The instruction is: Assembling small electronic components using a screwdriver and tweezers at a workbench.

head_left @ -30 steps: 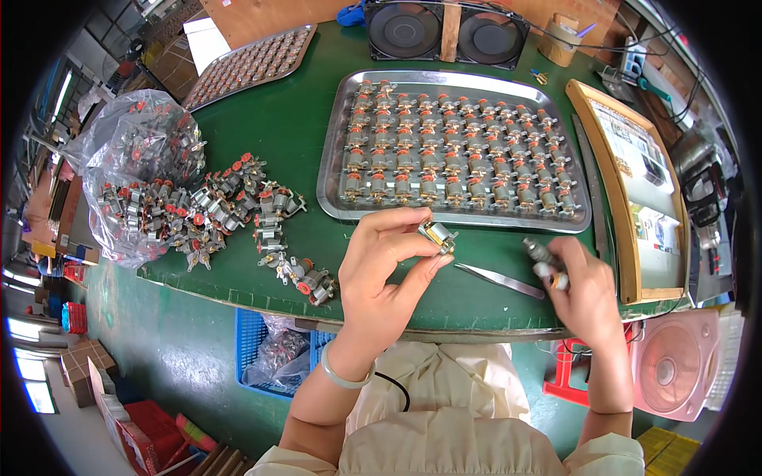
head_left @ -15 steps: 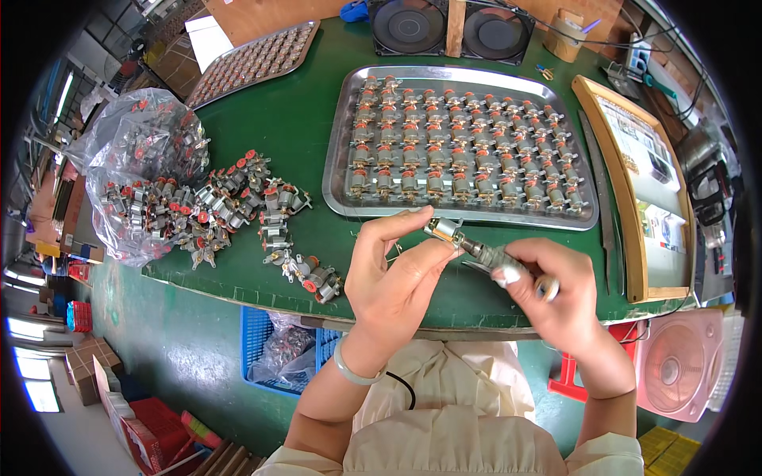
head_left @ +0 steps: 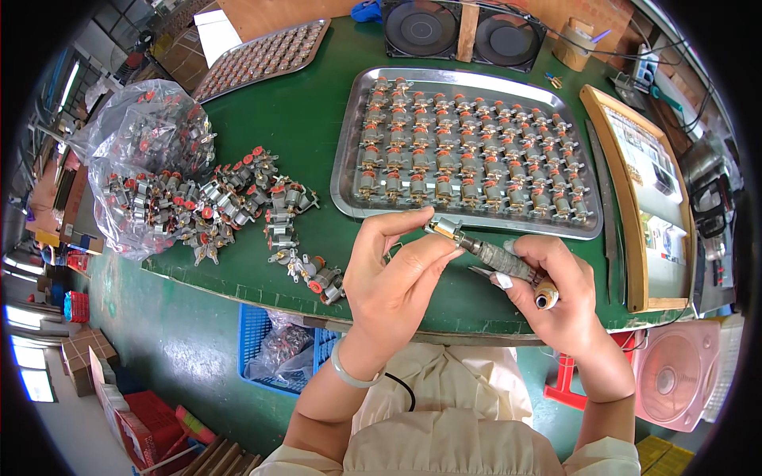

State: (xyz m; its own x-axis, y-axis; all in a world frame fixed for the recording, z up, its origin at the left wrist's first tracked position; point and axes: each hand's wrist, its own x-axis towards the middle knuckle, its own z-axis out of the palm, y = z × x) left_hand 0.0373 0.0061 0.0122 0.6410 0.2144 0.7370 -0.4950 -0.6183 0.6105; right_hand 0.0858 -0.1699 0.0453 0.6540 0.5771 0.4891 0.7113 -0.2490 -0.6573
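Silver and gold-coloured, the small metal part (head_left: 444, 228) is pinched by the left hand (head_left: 390, 276) over the near side of the green desk (head_left: 278, 119), maybe to keep it still, while the right hand (head_left: 562, 292) grips a grey, stick-shaped tool (head_left: 508, 260), tip beside it.

Framed board (head_left: 649, 202): carries sheets with printed pictures, the upper one showing a dark shape; any wording is too small to read.
Black fans (head_left: 423, 29): pale ring on the left one's hub; no legible lettering.
White sheet (head_left: 216, 36): stands behind the far tray (head_left: 325, 44); nothing readable on it.
Cardboard box (head_left: 87, 358): on the floor at left; any marking is too blurred to read.
Metal components (head_left: 468, 166): any stamped marks are too small to read.
Hand tool (head_left: 504, 260): no readable lettering on it.
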